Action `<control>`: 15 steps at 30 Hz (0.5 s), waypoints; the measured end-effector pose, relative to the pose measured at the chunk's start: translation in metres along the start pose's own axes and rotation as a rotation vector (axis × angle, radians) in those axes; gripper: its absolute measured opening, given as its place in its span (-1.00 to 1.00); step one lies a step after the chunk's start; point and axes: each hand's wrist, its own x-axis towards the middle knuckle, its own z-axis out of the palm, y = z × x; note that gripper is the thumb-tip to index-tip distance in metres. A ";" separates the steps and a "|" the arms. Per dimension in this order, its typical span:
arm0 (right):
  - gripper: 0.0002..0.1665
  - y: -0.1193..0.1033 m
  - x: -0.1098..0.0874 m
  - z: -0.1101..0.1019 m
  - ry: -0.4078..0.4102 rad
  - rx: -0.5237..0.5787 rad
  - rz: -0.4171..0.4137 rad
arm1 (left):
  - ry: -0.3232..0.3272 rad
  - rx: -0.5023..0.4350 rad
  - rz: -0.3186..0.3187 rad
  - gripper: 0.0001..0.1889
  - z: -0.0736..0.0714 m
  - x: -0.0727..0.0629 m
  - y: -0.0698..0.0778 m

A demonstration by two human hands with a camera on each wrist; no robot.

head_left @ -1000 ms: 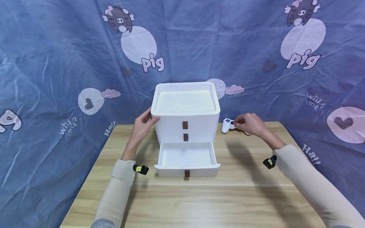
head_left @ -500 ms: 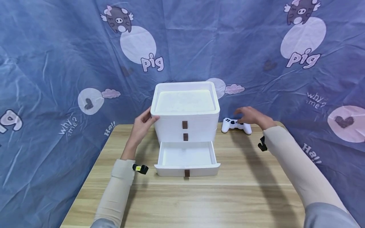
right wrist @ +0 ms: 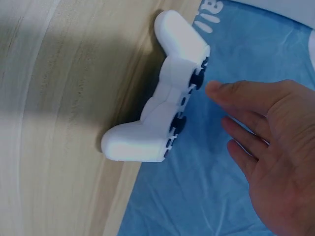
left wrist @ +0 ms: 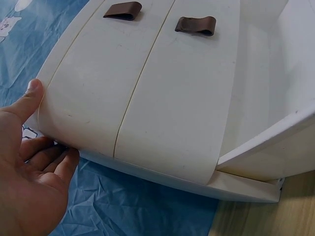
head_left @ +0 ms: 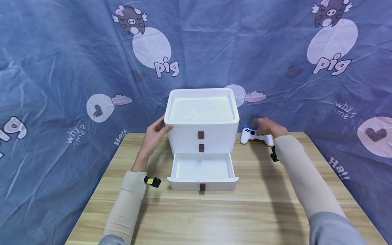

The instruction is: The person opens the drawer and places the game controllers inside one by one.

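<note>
A white drawer cabinet stands at the back middle of the table, its bottom drawer pulled out with nothing in it. My left hand grips the cabinet's upper left corner. In the left wrist view its thumb presses the front edge and the other fingers curl against the side. To the right of the cabinet lies a white game controller with black thumbsticks. My right hand hovers over the controller's back edge; in the right wrist view a gap shows between its fingertips and the controller.
Brown pull tabs mark the drawer fronts. The cabinet's top is a shallow rimmed tray. A blue printed curtain hangs right behind the wooden table and along both sides.
My right hand has lifted off the controller's middle and moved back with its fingers spread, uncovering the controller's right grip. My left hand stays on the cabinet corner.
</note>
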 end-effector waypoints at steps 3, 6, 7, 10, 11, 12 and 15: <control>-0.23 0.002 0.002 0.005 0.020 -0.004 -0.003 | -0.002 -0.006 0.004 -0.25 0.000 -0.001 -0.001; -0.22 0.004 0.007 0.010 0.023 0.011 0.010 | 0.001 -0.017 0.007 -0.25 0.000 0.000 -0.001; -0.22 0.005 0.008 0.012 0.026 0.010 0.012 | -0.001 -0.020 0.007 -0.25 0.000 0.000 -0.001; -0.22 0.007 0.012 0.017 0.015 0.015 0.041 | -0.002 -0.023 0.005 -0.25 0.000 0.000 -0.001; -0.21 0.008 0.013 0.019 0.013 0.008 0.047 | -0.002 -0.021 0.004 -0.25 0.000 0.000 0.000; -0.21 0.009 0.014 0.021 0.011 0.004 0.052 | -0.002 -0.020 0.003 -0.25 0.000 0.000 -0.001; -0.15 0.010 0.016 0.027 -0.008 -0.017 0.057 | 0.001 -0.019 0.000 -0.25 0.000 0.001 -0.001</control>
